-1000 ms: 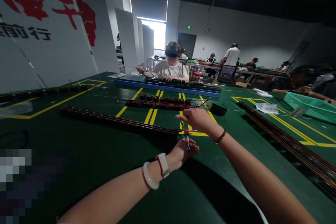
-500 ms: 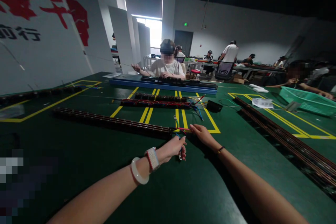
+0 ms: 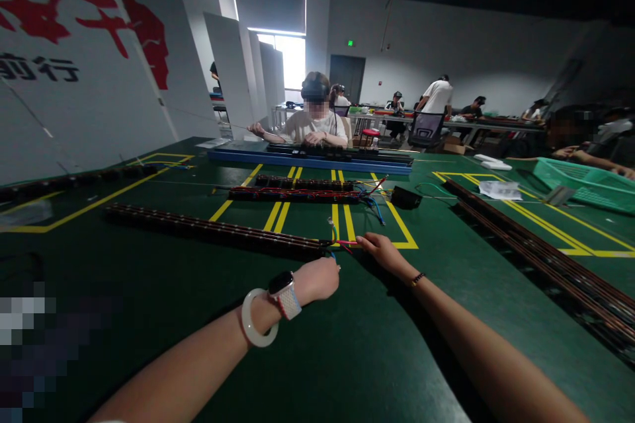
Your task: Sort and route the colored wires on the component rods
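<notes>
A long, dark bundle of bars (image 3: pixel 213 228) lies across the green table, with coloured wires coming out of its right end. My right hand (image 3: pixel 380 252) is closed in a pinch on a red wire (image 3: pixel 347 242) from that end. Just below the same end, my left hand (image 3: pixel 320 279) is curled with its back turned up. A blue wire (image 3: pixel 333 254) runs down into it; the fingertips are mostly hidden. Beyond the hands, a green wire (image 3: pixel 334 231) with a metal terminal stands up between them.
Further back lie shorter wired bundles (image 3: pixel 297 195) and a black block (image 3: pixel 405 197). More long bundles (image 3: pixel 536 264) stretch along the right, near a green basket (image 3: pixel 585 178). A person (image 3: pixel 317 115) sits opposite, behind a blue rail (image 3: pixel 307 162). Yellow tape marks the table.
My left hand has rolled over so its back and the watch face show, and its fingers have gone out of sight. My right hand keeps its pinch on the red wire.
</notes>
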`<state>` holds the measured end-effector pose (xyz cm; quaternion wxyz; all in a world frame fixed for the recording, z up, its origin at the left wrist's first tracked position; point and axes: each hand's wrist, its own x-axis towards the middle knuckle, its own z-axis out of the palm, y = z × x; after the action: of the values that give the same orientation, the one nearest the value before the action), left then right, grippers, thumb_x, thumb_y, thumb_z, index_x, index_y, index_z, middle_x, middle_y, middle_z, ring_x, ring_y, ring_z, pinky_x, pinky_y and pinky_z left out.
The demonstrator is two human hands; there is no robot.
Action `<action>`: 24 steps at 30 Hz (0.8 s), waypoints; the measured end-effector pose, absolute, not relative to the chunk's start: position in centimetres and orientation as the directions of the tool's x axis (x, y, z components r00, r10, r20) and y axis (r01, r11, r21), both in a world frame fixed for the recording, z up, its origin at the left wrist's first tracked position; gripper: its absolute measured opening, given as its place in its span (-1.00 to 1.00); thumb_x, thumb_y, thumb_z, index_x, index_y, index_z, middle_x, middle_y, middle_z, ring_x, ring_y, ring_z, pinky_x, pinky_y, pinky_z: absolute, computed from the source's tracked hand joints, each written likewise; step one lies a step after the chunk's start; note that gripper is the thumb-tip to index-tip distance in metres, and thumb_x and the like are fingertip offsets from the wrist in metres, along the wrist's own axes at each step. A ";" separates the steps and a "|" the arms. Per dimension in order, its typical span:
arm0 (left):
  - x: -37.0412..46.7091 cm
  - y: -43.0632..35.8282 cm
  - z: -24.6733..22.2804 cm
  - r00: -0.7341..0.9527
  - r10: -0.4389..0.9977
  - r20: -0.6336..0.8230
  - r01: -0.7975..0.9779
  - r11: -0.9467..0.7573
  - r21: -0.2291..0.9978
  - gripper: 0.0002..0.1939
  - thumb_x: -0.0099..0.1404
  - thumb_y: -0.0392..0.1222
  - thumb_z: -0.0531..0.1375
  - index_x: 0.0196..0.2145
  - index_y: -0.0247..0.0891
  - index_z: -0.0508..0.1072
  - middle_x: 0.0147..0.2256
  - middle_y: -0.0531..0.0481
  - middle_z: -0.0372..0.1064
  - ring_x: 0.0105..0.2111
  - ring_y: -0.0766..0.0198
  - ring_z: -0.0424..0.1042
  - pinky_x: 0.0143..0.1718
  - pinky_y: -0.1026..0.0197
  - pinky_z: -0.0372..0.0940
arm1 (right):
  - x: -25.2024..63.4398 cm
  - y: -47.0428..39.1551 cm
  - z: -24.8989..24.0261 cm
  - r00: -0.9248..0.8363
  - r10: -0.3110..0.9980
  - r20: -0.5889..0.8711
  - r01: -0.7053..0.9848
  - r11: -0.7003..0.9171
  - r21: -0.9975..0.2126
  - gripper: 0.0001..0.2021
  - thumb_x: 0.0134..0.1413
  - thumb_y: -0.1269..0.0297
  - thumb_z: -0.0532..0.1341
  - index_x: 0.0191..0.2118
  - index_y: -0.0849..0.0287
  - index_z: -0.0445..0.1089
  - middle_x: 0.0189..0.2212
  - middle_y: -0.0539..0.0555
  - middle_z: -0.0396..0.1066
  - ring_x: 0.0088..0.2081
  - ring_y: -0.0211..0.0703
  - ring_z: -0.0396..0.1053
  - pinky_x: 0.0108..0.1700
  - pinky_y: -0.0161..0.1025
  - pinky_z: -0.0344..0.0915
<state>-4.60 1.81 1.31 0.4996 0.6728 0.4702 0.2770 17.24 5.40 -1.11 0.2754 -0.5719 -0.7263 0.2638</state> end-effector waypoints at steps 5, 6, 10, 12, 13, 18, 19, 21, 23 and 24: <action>-4.6 1.4 1.4 0.392 0.915 -0.100 0.418 -0.080 0.905 -0.61 0.11 -0.46 0.21 -0.76 -0.21 0.22 -0.75 0.11 -0.06 -0.61 0.26 0.23 -0.36 0.24 0.20 | 17.3 5.4 -1.2 -0.205 0.973 0.102 0.699 0.219 -0.681 -0.55 0.20 -0.11 0.00 -0.45 0.20 0.25 -0.57 -0.05 0.18 -0.51 -0.31 0.06 -0.47 -0.32 -0.08; -4.6 1.4 1.4 0.389 0.915 -0.105 0.435 -0.081 0.897 -0.61 0.11 -0.45 0.21 -0.76 -0.21 0.22 -0.75 0.11 -0.05 -0.62 0.26 0.23 -0.37 0.24 0.20 | 17.3 5.4 -1.2 -0.203 0.974 0.099 0.703 0.216 -0.678 -0.54 0.21 -0.11 0.00 -0.45 0.21 0.26 -0.56 -0.04 0.20 -0.51 -0.31 0.07 -0.48 -0.33 -0.07; -4.4 1.7 2.3 0.417 0.884 -0.211 0.578 -0.078 0.812 -0.67 0.18 -0.19 0.22 -0.68 -0.25 0.28 -0.76 0.07 0.08 -0.71 0.29 0.20 -0.45 0.22 0.23 | 17.5 5.5 -0.9 -0.200 0.972 0.120 0.680 0.226 -0.698 -0.56 0.20 -0.08 0.03 -0.40 0.23 0.33 -0.51 0.00 0.30 -0.48 -0.28 0.18 -0.44 -0.34 0.06; -4.3 1.7 2.9 0.441 0.841 -0.313 0.726 -0.128 0.676 -0.65 0.26 -0.01 0.12 -0.58 -0.28 0.34 -0.74 0.02 0.20 -0.74 0.28 0.23 -0.50 0.20 0.25 | 17.3 5.3 -0.1 -0.156 0.953 0.260 0.653 0.297 -0.697 -0.63 0.20 0.00 0.06 -0.29 0.24 0.36 -0.40 0.05 0.36 -0.39 -0.22 0.27 -0.34 -0.30 0.19; -4.2 1.6 3.1 0.443 0.830 -0.339 0.782 -0.173 0.598 -0.61 0.29 0.04 0.05 -0.54 -0.30 0.36 -0.70 -0.02 0.25 -0.74 0.27 0.25 -0.51 0.19 0.26 | 17.1 5.1 0.5 -0.122 0.921 0.371 0.652 0.356 -0.669 -0.67 0.21 0.05 0.07 -0.23 0.23 0.37 -0.34 0.09 0.38 -0.34 -0.19 0.30 -0.27 -0.26 0.24; -3.8 1.5 3.4 0.431 0.845 -0.317 0.793 -0.188 0.579 -0.55 0.30 0.07 -0.02 -0.54 -0.32 0.37 -0.67 -0.08 0.30 -0.75 0.25 0.27 -0.55 0.17 0.26 | 14.5 2.1 4.8 -0.250 0.585 0.772 0.744 0.626 -0.234 -0.73 0.24 0.31 0.05 0.00 0.14 0.34 -0.09 0.19 0.37 -0.05 -0.05 0.32 0.00 -0.06 0.27; -3.7 1.5 3.2 0.432 0.831 -0.350 0.767 -0.134 0.627 -0.56 0.30 0.05 -0.01 -0.57 -0.31 0.35 -0.71 -0.07 0.27 -0.76 0.25 0.25 -0.55 0.16 0.25 | 13.8 1.4 5.5 -0.352 0.535 0.768 0.725 0.675 -0.138 -0.70 0.24 0.35 0.04 0.06 0.11 0.31 -0.03 0.18 0.36 0.00 -0.06 0.30 0.04 -0.05 0.26; -3.5 1.7 2.8 0.439 0.802 -0.406 0.716 -0.039 0.697 -0.57 0.30 0.00 0.01 -0.62 -0.30 0.32 -0.76 -0.05 0.22 -0.78 0.25 0.23 -0.53 0.14 0.25 | 12.5 0.3 6.6 -0.533 0.464 0.707 0.651 0.759 -0.008 -0.61 0.25 0.39 0.03 0.17 0.06 0.22 0.12 0.15 0.27 0.14 -0.08 0.21 0.13 -0.04 0.21; -3.4 1.7 2.5 0.442 0.799 -0.408 0.665 0.013 0.746 -0.61 0.31 -0.07 0.02 -0.61 -0.29 0.31 -0.77 -0.01 0.19 -0.77 0.26 0.24 -0.50 0.13 0.26 | 11.6 -0.3 6.9 -0.636 0.447 0.629 0.591 0.806 0.025 -0.54 0.27 0.40 0.02 0.25 0.07 0.10 0.24 0.13 0.12 0.27 -0.11 0.04 0.22 -0.02 0.12; -3.3 1.7 2.3 0.435 0.809 -0.396 0.644 0.028 0.764 -0.66 0.30 -0.09 0.03 -0.58 -0.29 0.33 -0.77 0.01 0.19 -0.76 0.26 0.25 -0.48 0.13 0.27 | 11.3 -0.3 6.9 -0.659 0.458 0.597 0.580 0.815 0.014 -0.52 0.27 0.40 0.01 0.28 0.09 0.04 0.27 0.13 0.06 0.30 -0.12 -0.04 0.25 -0.01 0.08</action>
<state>-3.34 1.73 2.32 0.4883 0.6920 0.5249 0.0845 11.33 -0.32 6.92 0.2973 -0.2868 -0.9049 -0.1020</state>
